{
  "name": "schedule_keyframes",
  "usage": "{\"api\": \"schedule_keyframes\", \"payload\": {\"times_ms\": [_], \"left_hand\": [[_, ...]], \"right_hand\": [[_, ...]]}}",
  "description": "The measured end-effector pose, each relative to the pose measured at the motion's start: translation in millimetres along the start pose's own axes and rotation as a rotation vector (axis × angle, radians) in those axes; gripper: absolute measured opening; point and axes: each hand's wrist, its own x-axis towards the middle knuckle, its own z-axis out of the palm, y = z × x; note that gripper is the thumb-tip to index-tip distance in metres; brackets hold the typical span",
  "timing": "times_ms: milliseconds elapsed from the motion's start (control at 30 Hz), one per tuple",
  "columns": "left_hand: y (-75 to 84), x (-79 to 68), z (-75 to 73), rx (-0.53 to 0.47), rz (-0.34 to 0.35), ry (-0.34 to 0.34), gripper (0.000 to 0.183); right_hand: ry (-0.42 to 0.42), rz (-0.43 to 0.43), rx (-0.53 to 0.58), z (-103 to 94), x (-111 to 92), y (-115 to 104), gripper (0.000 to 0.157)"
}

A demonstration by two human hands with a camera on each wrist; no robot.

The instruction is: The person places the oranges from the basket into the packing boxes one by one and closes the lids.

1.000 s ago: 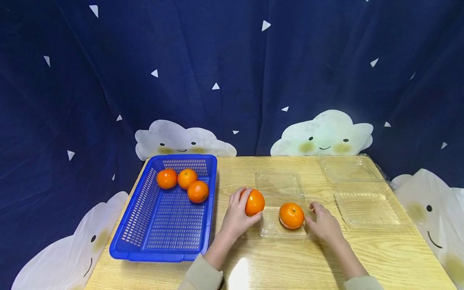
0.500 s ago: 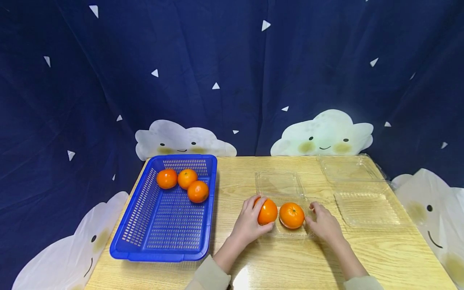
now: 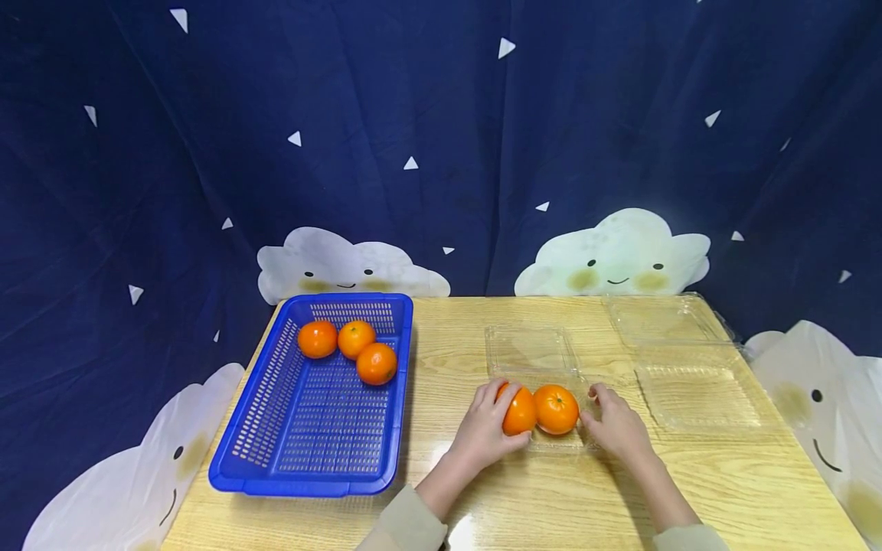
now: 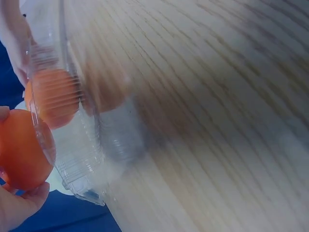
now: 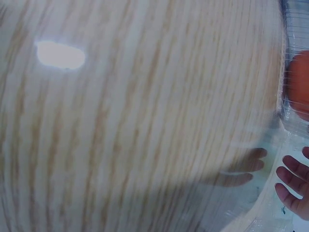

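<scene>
My left hand point(image 3: 482, 430) grips an orange point(image 3: 521, 413), fingers over its top and thumb on its near side. That orange is at the left part of a clear plastic clamshell box point(image 3: 561, 444), whose lid point(image 3: 527, 348) lies open toward the back. A second orange point(image 3: 556, 409) sits in the box, right beside the held one. In the left wrist view the held orange point(image 4: 21, 150) overlaps the clear wall. My right hand point(image 3: 616, 425) stays by the box's right side, fingers point(image 5: 289, 179) loosely bent and holding nothing.
A blue plastic basket point(image 3: 396, 428) on the left holds several oranges point(image 3: 376, 363) at its far end. Another open clear clamshell box point(image 3: 696, 390) lies at the right of the wooden table point(image 3: 551, 505). A dark blue curtain point(image 3: 441, 99) hangs behind.
My left hand has carried its orange right and toward me, from the box's left edge to beside the second orange, which has shifted slightly right. The right hand has stayed in place.
</scene>
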Motion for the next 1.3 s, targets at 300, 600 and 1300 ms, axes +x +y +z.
{"api": "schedule_keyframes", "payload": {"times_ms": [300,600,1300], "left_hand": [[3.9,1.5,7.5,0.077,0.024,-0.048,0.068],[5.3,1.0,12.9,0.083,0.012,-0.086,0.070],[7.7,6.7,17.4,0.208,0.044,-0.148,0.068]], "right_hand": [[0.009,-0.009,0.006,0.7,-1,1,0.036],[0.007,-0.010,0.009,1.3,0,1,0.037],[0.017,-0.017,0.003,4.0,1,4,0.036]]}}
